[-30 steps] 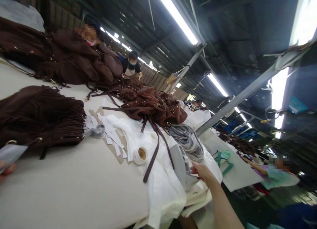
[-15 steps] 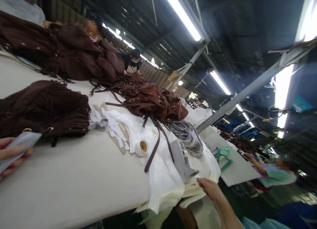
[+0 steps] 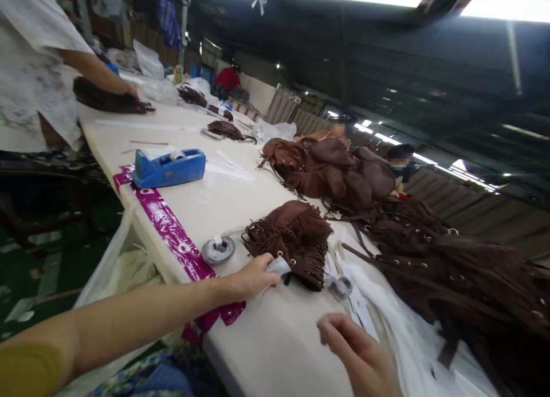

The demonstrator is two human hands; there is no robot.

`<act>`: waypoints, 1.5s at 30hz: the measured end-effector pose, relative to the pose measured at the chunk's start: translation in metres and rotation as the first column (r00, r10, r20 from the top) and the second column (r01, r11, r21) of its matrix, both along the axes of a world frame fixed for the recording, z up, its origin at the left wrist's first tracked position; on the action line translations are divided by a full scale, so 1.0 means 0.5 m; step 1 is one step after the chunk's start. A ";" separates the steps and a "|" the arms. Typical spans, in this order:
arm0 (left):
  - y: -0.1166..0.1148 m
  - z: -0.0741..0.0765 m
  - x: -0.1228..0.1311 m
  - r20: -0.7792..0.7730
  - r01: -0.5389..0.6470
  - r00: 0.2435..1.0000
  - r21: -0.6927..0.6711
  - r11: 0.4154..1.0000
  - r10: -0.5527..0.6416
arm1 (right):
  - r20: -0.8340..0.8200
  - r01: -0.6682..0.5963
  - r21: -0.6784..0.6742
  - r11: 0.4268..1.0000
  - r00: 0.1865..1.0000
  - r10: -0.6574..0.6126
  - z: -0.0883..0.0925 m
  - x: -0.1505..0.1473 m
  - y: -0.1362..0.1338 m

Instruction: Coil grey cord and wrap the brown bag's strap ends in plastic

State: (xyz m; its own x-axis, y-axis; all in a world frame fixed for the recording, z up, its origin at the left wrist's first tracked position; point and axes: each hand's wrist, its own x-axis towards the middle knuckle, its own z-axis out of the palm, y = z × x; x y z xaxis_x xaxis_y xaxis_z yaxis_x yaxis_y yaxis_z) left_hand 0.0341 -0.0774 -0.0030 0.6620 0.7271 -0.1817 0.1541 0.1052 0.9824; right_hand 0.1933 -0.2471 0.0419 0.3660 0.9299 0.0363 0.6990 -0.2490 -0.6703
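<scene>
My left hand (image 3: 253, 279) is closed on a light grey strip (image 3: 279, 266), whose free end points right at the near edge of a brown fringed bag (image 3: 286, 236). The bag lies on the table and has gold eyelets. A roll of grey strip (image 3: 218, 249) sits just behind my left wrist. My right hand (image 3: 350, 342) is over the table at the lower right, fingers curled together in a pinch. Its fingertips are blurred, and anything between them is too small to make out. White paper slips (image 3: 361, 311) and a small grey roll (image 3: 341, 287) lie beyond it.
A blue tape dispenser (image 3: 169, 166) stands at the table's left, by purple printed tape (image 3: 169, 219) along the edge. Brown bags (image 3: 330, 165) are heaped at the back and right. White sheeting (image 3: 399, 322) lies at the right. A co-worker's arm (image 3: 97, 70) reaches over another brown piece.
The view has swung left, bringing the blue dispenser and a co-worker into sight. My right hand has moved from beside the grey dispenser to nearer the fringed bag. My left hand still holds the strip.
</scene>
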 end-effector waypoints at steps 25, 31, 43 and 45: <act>0.015 0.014 -0.014 0.133 0.162 0.983 -0.286 0.945 -0.128 | -0.613 0.132 -0.002 0.991 0.783 -0.105 -0.075 -0.081 0.183; 0.009 0.038 -0.037 0.015 0.164 0.986 -0.231 0.959 -0.165 | -0.615 0.152 0.117 0.981 0.787 -0.048 -0.101 -0.102 0.193; -0.008 0.014 -0.035 0.030 0.193 0.981 -0.069 0.979 -0.192 | -0.894 0.209 -0.032 0.977 0.432 -0.121 -0.086 -0.137 0.175; -0.005 0.020 -0.040 0.027 0.235 0.972 -0.023 0.972 -0.234 | -0.929 0.189 -0.035 0.981 0.357 -0.102 -0.082 -0.140 0.176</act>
State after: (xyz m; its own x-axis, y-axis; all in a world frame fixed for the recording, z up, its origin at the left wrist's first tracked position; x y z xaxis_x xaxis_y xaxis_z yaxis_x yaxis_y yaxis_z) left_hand 0.0142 -0.0800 0.0071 0.8178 0.5463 -0.1809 0.1544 0.0946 0.9835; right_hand 0.1232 -0.1588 0.0009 0.3399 0.8694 -0.3587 -0.4112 -0.2056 -0.8880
